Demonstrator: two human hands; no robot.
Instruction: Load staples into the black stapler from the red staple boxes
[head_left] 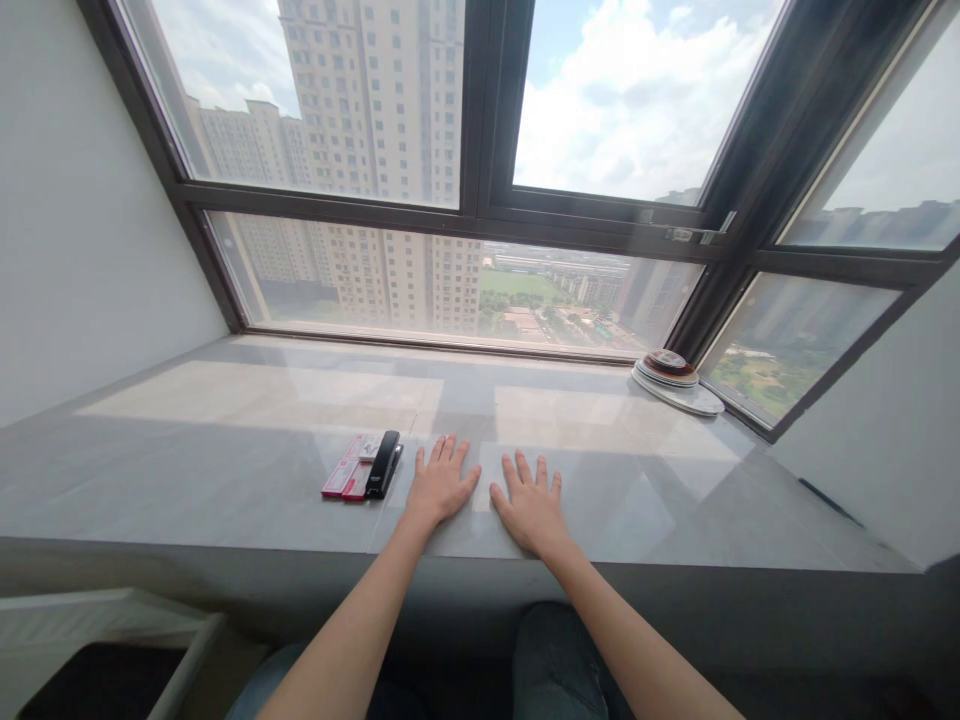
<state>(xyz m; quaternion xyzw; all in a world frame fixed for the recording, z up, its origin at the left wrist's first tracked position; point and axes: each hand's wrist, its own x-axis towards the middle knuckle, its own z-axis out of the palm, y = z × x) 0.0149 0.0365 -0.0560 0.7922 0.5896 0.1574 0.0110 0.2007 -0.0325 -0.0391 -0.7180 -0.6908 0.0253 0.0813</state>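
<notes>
My left hand (441, 484) lies flat on the pale tiled window sill (255, 500), fingers spread, holding nothing. Just to its left, and apart from it, a black stapler (384, 466) rests on or against small red and white boxes (346, 478). A small whitish piece (369, 449) sits on top of these boxes; I cannot make out what it is. My right hand (531, 504) is also palm down on the sill with its fingers apart. Nothing is in it, and a narrow gap separates the two hands.
Plates or lids (679, 385) are stacked at the sill's back right corner. A dark-framed window (480, 215) rises behind the sill. Near the right wall lies a thin dark strip (831, 502). Below the front edge at left stands a white container (199, 645).
</notes>
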